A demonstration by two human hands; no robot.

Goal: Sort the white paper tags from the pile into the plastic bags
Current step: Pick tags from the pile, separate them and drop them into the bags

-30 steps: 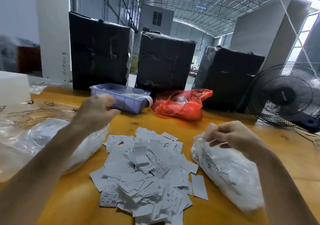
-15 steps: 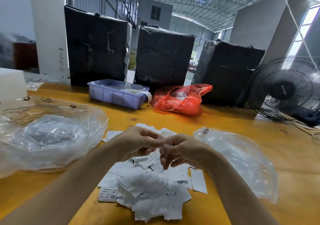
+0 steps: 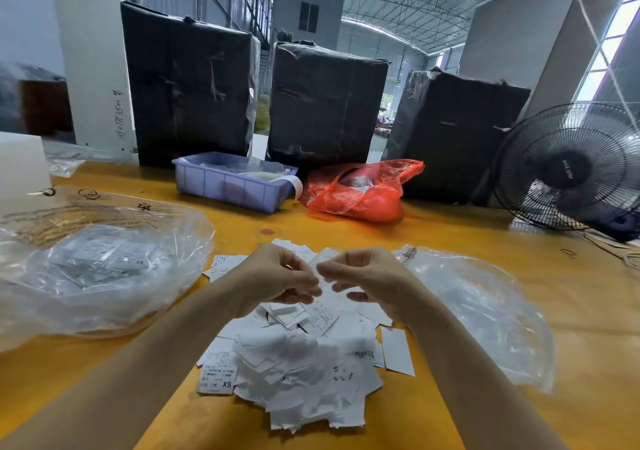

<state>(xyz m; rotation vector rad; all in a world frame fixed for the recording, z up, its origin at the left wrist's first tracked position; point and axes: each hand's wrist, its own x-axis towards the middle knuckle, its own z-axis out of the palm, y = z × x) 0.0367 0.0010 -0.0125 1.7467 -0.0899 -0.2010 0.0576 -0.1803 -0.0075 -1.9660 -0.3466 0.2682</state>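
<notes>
Both hands meet above the tag pile (image 3: pixel 298 363) on the table (image 3: pixel 485 241): left hand (image 3: pixel 277 281) pinches a tag (image 3: pixel 320 311), right hand (image 3: pixel 367 281) curls loosely, grip unclear. Read the size mark first, then drop into the left bag (image 3: pixel 104 269) or right bag (image 3: pixel 485 311); take one tag per pick.

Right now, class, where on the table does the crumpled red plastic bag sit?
In the head view, the crumpled red plastic bag lies at the far side of the yellow table, right of the lilac plastic tray and before the black wrapped boxes.

tags (image 3: pixel 304 373): matt paper | bags (image 3: pixel 104 269): glossy clear plastic | table (image 3: pixel 571 311): smooth wood
</notes>
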